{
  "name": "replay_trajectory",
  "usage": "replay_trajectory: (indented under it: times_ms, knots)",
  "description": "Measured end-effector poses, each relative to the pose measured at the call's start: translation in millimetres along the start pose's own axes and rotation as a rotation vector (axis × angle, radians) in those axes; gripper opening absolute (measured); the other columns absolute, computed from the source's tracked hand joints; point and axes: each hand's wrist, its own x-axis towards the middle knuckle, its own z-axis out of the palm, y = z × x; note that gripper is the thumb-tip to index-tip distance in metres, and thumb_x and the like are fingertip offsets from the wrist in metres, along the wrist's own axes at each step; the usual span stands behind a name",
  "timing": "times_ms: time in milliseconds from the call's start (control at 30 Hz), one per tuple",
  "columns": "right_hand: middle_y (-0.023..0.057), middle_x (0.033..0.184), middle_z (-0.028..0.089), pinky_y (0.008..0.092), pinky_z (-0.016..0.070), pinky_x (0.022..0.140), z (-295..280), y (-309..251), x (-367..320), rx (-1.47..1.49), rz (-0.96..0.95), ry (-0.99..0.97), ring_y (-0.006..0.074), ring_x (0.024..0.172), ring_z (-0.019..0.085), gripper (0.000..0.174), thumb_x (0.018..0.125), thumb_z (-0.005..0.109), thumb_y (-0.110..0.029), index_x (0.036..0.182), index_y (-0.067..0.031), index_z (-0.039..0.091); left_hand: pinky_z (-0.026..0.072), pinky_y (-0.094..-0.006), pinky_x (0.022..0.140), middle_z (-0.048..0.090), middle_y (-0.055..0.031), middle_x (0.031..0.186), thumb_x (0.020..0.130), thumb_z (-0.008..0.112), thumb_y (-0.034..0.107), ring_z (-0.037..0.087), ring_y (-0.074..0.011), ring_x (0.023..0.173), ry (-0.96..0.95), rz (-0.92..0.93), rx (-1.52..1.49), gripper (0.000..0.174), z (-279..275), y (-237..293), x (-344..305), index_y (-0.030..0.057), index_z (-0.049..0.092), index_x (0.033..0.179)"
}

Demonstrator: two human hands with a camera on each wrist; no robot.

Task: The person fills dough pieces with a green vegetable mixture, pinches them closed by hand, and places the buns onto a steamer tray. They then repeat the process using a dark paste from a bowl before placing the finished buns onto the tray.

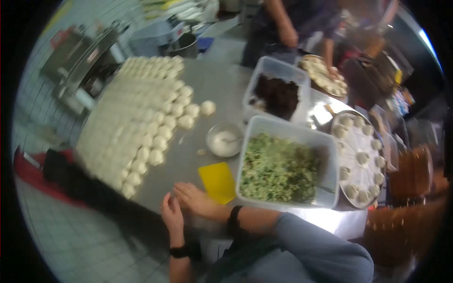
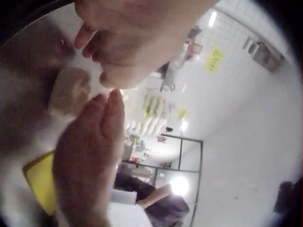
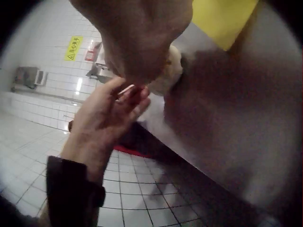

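Observation:
At the table's near edge my left hand [image 1: 173, 217] and right hand [image 1: 196, 200] come together, fingertips meeting. A pale dough ball [image 2: 71, 92] sits on the metal table right beside both hands in the left wrist view; in the head view the hands hide it. The right wrist view shows the same dough ball [image 3: 169, 71] partly behind my right hand [image 3: 144, 38], whose fingers are hidden there. My left hand's fingers [image 3: 139, 106] are loosely bent. A yellow dough scraper [image 1: 218, 183] lies just beyond my right wrist.
Rows of dough buns [image 1: 127, 113] cover the table's left side. A bowl [image 1: 224, 140] of white powder holds a spoon. Tubs of chopped green filling [image 1: 278, 170] and dark filling [image 1: 277, 96] stand right, beside a round steamer tray [image 1: 356, 141]. Another person [image 1: 292, 28] works across the table.

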Motion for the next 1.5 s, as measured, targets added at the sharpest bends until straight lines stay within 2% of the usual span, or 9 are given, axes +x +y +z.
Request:
replay_trajectory:
  times_ms: [267,333,767,867,933,1167,1300,1400,1500]
  knots:
    - [0.0195,0.142,0.037,0.0464,0.0251,0.111,-17.7,-5.6,12.3,0.126,-0.026,-0.195,0.0333,0.134,0.033,0.058,0.084,0.061,-0.020,0.134,0.0010,0.041,0.0482,-0.0255,0.054,0.060,-0.0042,0.072,0.094,0.049,0.018,0.058,-0.0115,0.064,-0.278,-0.589,-0.519,0.020,-1.4,4.5,21.1,0.0006,0.060,0.092]
    - [0.0203,0.140,0.039,0.0470,0.0311,0.108,-27.3,-14.5,3.9,0.043,0.049,-0.070,0.0349,0.130,0.038,0.055,0.082,0.064,-0.019,0.129,0.0017,0.046,0.0480,-0.0256,0.052,0.058,-0.0045,0.066,0.094,0.047,0.017,0.057,-0.0115,0.060,-0.270,-0.374,-0.213,0.022,4.9,-16.7,20.8,-0.0008,0.060,0.091]
    - [0.0175,0.134,0.047,0.0439,0.0374,0.104,-42.3,-7.6,-47.6,-0.090,-0.178,-0.295,0.0311,0.125,0.045,0.051,0.082,0.064,-0.021,0.128,-0.0027,0.049,0.0433,-0.0250,0.044,0.055,-0.0028,0.059,0.095,0.049,0.018,0.053,-0.0102,0.049,-0.381,-0.259,-0.087,0.024,21.7,-8.0,54.0,-0.0014,0.061,0.088]
    - [0.0183,0.117,0.056,0.0446,0.0437,0.095,-47.0,-11.5,-22.0,0.179,0.012,-0.227,0.0332,0.114,0.052,0.037,0.083,0.062,-0.018,0.117,-0.0040,0.056,0.0452,-0.0257,0.047,0.056,-0.0030,0.063,0.095,0.050,0.018,0.055,-0.0116,0.052,-0.534,-0.390,-0.248,0.022,10.7,-4.0,66.6,-0.0005,0.061,0.091]
    - [0.0210,0.109,0.060,0.0411,0.0460,0.091,-53.4,-18.9,-2.8,0.167,0.414,-0.055,0.0348,0.107,0.056,0.033,0.084,0.062,-0.017,0.112,-0.0002,0.059,0.0473,-0.0265,0.053,0.058,-0.0037,0.073,0.096,0.050,0.020,0.058,-0.0132,0.059,-0.311,-0.580,-0.522,0.022,-2.2,7.3,55.3,0.0004,0.060,0.094]
    - [0.0176,0.095,0.061,0.0438,0.0497,0.077,-22.9,-2.3,27.7,-0.010,0.420,0.004,0.0377,0.086,0.060,0.023,0.083,0.061,-0.022,0.094,-0.0020,0.061,0.0529,-0.0312,0.071,0.060,-0.0084,0.086,0.094,0.054,0.021,0.063,-0.0200,0.076,-0.142,-0.540,-0.788,0.022,-14.5,0.4,20.2,0.0009,0.056,0.101]
    - [0.0140,0.076,0.065,0.0373,0.0511,0.068,-62.7,-46.9,37.8,0.501,0.574,-0.134,0.0282,0.072,0.065,0.023,0.080,0.067,-0.026,0.086,-0.0046,0.062,0.0484,-0.0338,0.084,0.060,-0.0095,0.102,0.093,0.057,0.030,0.060,-0.0206,0.096,0.127,-0.537,-0.863,0.031,-37.6,16.1,7.2,0.0031,0.056,0.109]
    - [0.0130,0.077,0.064,0.0357,0.0504,0.067,-94.4,-67.1,26.0,0.733,0.507,-0.014,0.0245,0.072,0.064,0.022,0.080,0.068,-0.023,0.088,-0.0039,0.061,0.0471,-0.0384,0.089,0.056,-0.0131,0.117,0.096,0.044,0.040,0.057,-0.0262,0.106,-0.321,-0.713,-1.435,0.048,-42.5,58.0,-9.6,-0.0009,0.050,0.122]
    - [0.0111,0.082,0.066,0.0331,0.0521,0.069,-132.3,-79.6,10.4,0.666,0.455,-0.039,0.0214,0.074,0.065,0.017,0.085,0.065,-0.019,0.097,-0.0063,0.061,0.0476,-0.0408,0.090,0.056,-0.0152,0.119,0.096,0.045,0.038,0.057,-0.0284,0.109,-0.384,-0.812,-1.610,0.049,-27.2,93.2,-30.1,-0.0026,0.048,0.123]
